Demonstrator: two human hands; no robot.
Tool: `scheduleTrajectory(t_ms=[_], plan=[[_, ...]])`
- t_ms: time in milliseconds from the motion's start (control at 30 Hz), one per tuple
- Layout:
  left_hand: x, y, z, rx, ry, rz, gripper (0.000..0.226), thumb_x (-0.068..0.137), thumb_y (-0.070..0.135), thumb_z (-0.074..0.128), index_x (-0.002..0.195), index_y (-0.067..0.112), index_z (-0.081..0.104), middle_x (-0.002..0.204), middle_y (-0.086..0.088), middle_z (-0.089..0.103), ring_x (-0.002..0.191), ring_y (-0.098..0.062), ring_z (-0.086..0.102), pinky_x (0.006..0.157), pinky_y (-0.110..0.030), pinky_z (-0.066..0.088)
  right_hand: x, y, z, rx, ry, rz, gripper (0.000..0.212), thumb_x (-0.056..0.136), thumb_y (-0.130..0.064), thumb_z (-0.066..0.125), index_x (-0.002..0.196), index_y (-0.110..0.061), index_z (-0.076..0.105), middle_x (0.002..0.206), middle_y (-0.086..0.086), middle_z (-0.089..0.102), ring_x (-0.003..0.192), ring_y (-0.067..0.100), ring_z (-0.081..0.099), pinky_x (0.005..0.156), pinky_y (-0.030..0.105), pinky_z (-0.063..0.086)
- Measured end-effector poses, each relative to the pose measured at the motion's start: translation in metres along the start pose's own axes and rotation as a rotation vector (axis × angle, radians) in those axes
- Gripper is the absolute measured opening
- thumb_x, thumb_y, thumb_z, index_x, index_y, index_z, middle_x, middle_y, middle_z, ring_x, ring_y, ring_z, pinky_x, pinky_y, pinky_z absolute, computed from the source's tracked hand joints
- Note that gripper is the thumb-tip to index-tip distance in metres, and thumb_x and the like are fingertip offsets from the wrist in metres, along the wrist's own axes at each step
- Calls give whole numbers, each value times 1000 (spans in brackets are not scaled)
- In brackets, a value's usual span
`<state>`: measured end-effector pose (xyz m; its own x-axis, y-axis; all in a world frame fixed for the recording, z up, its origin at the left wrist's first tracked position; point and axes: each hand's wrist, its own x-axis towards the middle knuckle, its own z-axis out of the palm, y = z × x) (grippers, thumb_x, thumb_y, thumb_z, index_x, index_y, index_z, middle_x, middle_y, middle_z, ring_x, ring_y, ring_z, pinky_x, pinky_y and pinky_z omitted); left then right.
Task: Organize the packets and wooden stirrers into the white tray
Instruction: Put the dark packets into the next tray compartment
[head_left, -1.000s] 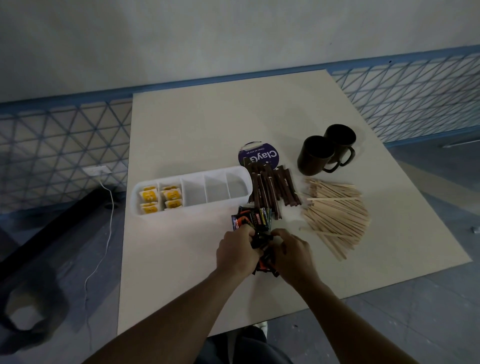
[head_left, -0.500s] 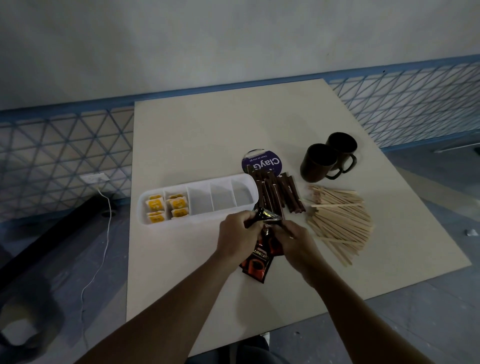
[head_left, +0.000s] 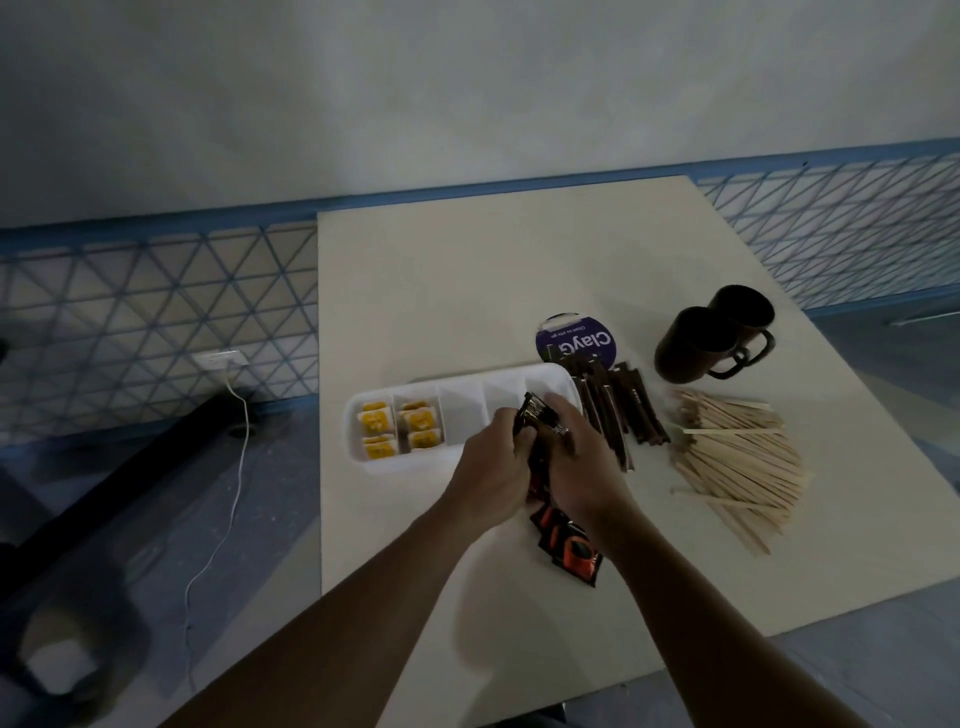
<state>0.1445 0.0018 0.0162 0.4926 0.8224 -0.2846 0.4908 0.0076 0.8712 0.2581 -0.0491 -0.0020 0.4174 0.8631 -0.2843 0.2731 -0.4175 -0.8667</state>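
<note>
- The grip of both hands is clamped on one bundle of dark coffee packets (head_left: 540, 421): the left hand (head_left: 496, 470) closes on it from the left, the right hand (head_left: 576, 460) from the right, fingers curled round the bundle.
- The bundle's top end sticks up between the two hands, over the right end of the white tray (head_left: 363, 452); whether it touches the tray I cannot tell.
- More dark packets with orange print (head_left: 569, 551) lie flat on the tabletop (head_left: 467, 291) just below the right wrist, partly hidden by it.
- The tray lies lengthwise on the tabletop near its left edge, split into compartments in a row.
- Yellow packets (head_left: 400, 426) fill the two leftmost compartments; the next compartment to their right looks bare, and the hands cover those at the right end.
- Brown stick packets (head_left: 618, 405) lie in a loose heap just beside the tray's right end, touching or nearly touching it.
- Wooden stirrers (head_left: 737, 457) lie in a fanned pile on the tabletop, to the right of the brown sticks and apart from the tray.
- A round purple lid (head_left: 576, 340) with white lettering lies behind the brown sticks, which overlap its near edge.
- Two dark mugs (head_left: 711, 343) stand upright side by side behind the stirrers, touching each other, handles to the right.
- A white cable (head_left: 228, 499) runs down across the floor left of the tabletop.
</note>
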Motion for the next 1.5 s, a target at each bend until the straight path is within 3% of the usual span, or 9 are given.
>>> scheduleTrajectory(t_ms=[267,467,600,833,967,1100,1233,1367,1500], plan=[[-5,-14,-34,-136,-2,-64,18,104,18,35,108,6,48,99,-11,63,61,-26,69,50,-43,59,2,-28,20,16,-39,-24,34,103,-17,45,133,-30,53,104,4,68,70,6,61,58,22,48],[3,-18,-46,-218,124,-38,24,106,28,34,100,7,44,90,-17,63,49,-25,63,43,-36,54,3,-47,29,269,-96,101,9,96,1,55,91,3,63,60,14,52,47,16,45,41,23,37],[8,-17,-54,-176,135,-42,31,105,34,34,104,6,47,90,-15,63,60,-34,67,50,-46,57,11,-56,27,342,-164,141,8,94,1,58,87,1,63,63,12,47,48,14,41,43,24,33],[24,-24,-85,187,211,21,33,93,42,60,112,16,56,98,-5,62,87,-20,61,72,-31,47,43,-58,15,9,-103,67,16,87,-15,71,83,-1,64,63,10,57,55,19,50,52,32,41],[28,-30,-100,475,159,32,71,77,49,76,136,23,46,128,-6,49,119,-26,43,99,-41,40,62,-60,17,-245,-96,61,22,83,-24,75,76,-7,64,68,10,64,58,20,56,59,37,49],[34,-36,-104,776,-2,-50,112,67,58,79,153,24,16,157,-5,18,146,-36,12,117,-50,18,72,-69,21,-485,-150,5,26,86,-27,74,70,-15,58,64,0,61,55,12,56,51,23,47],[38,-40,-100,843,-106,-173,121,69,50,81,155,22,2,164,-3,3,149,-39,-9,119,-57,-2,82,-71,30,-577,-241,-4,23,85,-21,75,70,-17,58,68,1,60,60,12,57,49,22,41],[40,-41,-97,841,-120,-209,117,69,44,83,155,21,7,162,-4,10,150,-38,-3,119,-60,0,91,-71,38,-631,-318,-49,16,81,-15,76,93,-6,69,90,13,69,87,29,67,74,37,59],[42,-40,-97,832,-100,-202,113,67,44,84,153,22,15,158,-3,19,149,-36,7,118,-61,5,98,-71,42,-653,-346,-80,18,78,-9,75,95,-7,69,94,16,67,90,31,65,76,39,59]])
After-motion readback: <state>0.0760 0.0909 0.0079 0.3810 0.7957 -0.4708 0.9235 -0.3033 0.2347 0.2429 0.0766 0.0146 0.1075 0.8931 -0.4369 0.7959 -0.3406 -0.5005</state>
